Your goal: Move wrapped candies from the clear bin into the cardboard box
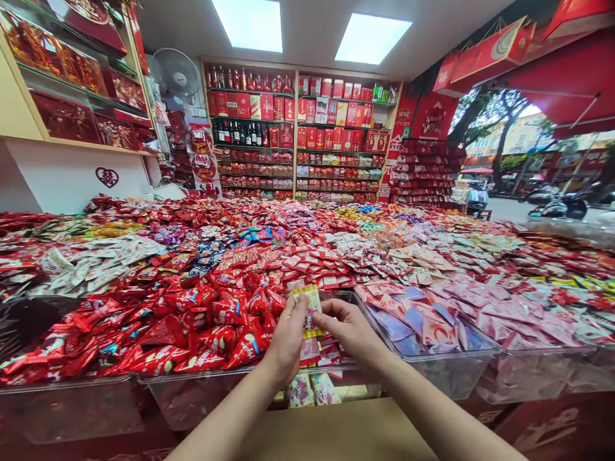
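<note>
1. Left hand [288, 336] and right hand [348, 330] raised together over a clear bin [355, 371] at the front edge of the surface [336, 422].
2. Both grips pinching one small yellow packet [309, 309]: left fingertips on its left edge, right fingertips on its lower right. Held upright, just above the pink packets [311, 351] in the bin.
3. Heap of red sweets [202, 326] banked high just left of the left hand, spilling toward the bin wall.
4. Purple and pink wrappers [423, 323] in the next bin, just right of the right wrist.
5. Risk, as a judgement: thin packet slipping from a light fingertip pinch and vanishing among the loose packets below.
6. Risk: a leftward elbow or wrist nudging the red heap, sending pieces over the rim.
7. Open room: mainly upward and back toward the body; sideways crowded by heaped bins; forward, sweets covering everything to the far shelves [298, 134].
</note>
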`<move>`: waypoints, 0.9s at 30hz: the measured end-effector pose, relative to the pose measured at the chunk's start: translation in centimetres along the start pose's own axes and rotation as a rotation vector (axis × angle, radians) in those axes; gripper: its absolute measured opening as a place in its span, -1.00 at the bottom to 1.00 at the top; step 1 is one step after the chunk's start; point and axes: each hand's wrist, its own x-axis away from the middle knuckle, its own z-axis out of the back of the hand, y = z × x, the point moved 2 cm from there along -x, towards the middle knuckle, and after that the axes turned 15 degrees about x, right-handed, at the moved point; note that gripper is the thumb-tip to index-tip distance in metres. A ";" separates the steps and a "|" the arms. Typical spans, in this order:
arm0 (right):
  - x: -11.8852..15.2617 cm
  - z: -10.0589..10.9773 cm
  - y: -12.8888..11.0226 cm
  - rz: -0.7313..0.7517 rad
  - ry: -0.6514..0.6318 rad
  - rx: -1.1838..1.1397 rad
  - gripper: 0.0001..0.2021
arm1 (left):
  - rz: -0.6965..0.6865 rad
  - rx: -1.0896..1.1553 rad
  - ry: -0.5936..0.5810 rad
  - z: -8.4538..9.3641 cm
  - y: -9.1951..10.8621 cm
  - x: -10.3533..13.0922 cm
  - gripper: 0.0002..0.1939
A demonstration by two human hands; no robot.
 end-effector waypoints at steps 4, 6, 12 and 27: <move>-0.7 2.1 0.9 -0.039 0.227 -0.084 -0.75 | -0.154 -0.133 0.055 0.1 0.3 0.3 -0.73; -1.1 3.2 1.7 -0.077 0.322 -0.094 -0.72 | -0.238 -0.152 0.083 0.2 0.5 0.4 -0.70; -1.1 3.8 2.5 -0.188 0.244 -0.271 -0.68 | -0.221 -0.279 0.134 0.1 0.4 0.0 -0.52; -1.1 3.8 2.8 -0.333 0.249 -0.111 -0.83 | -0.278 -0.211 0.171 0.4 0.6 -0.2 -0.67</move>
